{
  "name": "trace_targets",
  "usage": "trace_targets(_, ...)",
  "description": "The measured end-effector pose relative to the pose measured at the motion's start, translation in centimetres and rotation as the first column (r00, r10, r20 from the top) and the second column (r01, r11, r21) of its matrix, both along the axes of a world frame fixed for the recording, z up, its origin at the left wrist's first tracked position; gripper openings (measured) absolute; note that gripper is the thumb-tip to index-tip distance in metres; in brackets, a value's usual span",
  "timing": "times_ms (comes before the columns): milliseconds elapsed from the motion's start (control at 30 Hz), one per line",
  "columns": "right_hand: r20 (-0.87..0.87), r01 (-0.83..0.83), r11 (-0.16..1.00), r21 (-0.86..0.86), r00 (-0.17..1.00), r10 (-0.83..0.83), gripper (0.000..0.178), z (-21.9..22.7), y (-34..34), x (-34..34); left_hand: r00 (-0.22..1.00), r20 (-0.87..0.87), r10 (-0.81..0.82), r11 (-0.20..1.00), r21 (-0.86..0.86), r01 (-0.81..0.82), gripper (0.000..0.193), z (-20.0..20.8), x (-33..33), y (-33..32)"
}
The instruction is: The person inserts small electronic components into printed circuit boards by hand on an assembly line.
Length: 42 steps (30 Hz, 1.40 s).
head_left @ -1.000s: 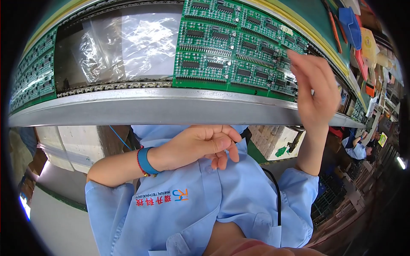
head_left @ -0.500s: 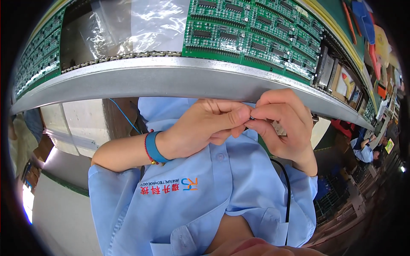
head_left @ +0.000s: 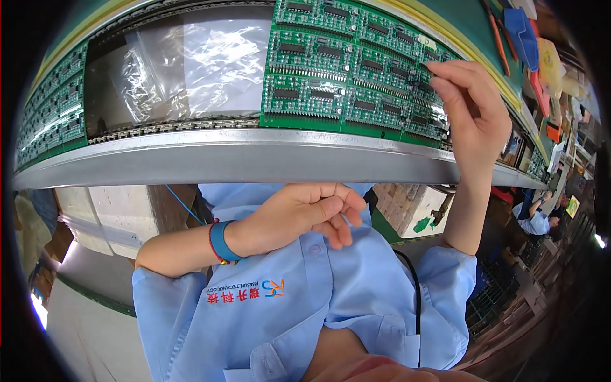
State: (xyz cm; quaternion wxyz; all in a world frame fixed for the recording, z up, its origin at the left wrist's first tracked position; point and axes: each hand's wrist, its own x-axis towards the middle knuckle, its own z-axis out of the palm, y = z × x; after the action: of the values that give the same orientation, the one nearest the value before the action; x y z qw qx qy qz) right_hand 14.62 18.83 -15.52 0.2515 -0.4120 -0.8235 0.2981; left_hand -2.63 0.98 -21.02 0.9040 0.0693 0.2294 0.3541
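Note:
My right hand (head_left: 476, 113) reaches over the right part of a green circuit board panel (head_left: 356, 129) with rows of black chips and pins. Its thumb and forefinger are drawn together in a pinch close to the board surface; whatever is between the tips is too small or hidden to name. My left hand (head_left: 304, 215), with a blue band (head_left: 223, 240) on the wrist, hangs below the metal rail in front of my shirt. Its fingers are loosely curled with the thumb against the forefinger, and what lies inside them is hidden.
A grey metal rail (head_left: 210, 156) and a chain (head_left: 172, 125) run along the near side of the line. Clear plastic bags (head_left: 219, 70) lie left of the panel. Another green panel (head_left: 54, 108) sits far left. A blue bin (head_left: 520, 38) stands at the far right.
My hands were together below the rail, fingertips at a small dark part. Now the right hand has parted and risen over the panel, while the left stays low. The panel appears lower in view.

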Motion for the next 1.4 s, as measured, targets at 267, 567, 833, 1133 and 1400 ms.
trace_targets(267,0.075,0.009,0.999,0.042,0.997,-0.012,0.017,-1.1,1.8,-1.0,1.000,0.025,-0.015,1.000,-0.025,0.016,0.030,-0.7,-0.9,0.0)
trace_targets(567,0.181,-0.002,0.995,0.097,0.983,-0.016,0.021,-0.9,2.3,-1.5,0.969,-0.218,-0.114,0.964,0.211,0.160,0.028,-1.0,-1.2,0.5)
trace_targets(833,0.246,-0.109,0.951,0.289,0.969,0.037,0.021,-0.7,2.2,-1.9,0.995,-0.065,-0.079,0.997,0.000,0.079,0.026,-0.5,-1.2,0.6)
trace_targets(1133,0.214,-0.160,0.874,0.459,0.975,0.066,0.019,-0.4,1.8,-1.1,0.985,-0.172,-0.005,0.997,0.075,0.018,0.031,-0.6,-0.9,-0.1)
trace_targets(1400,0.079,-0.390,0.905,0.173,0.921,0.382,0.022,1.1,-6.8,-1.3,0.985,0.026,0.169,0.983,-0.078,-0.167,0.032,-0.2,-0.6,-0.2)
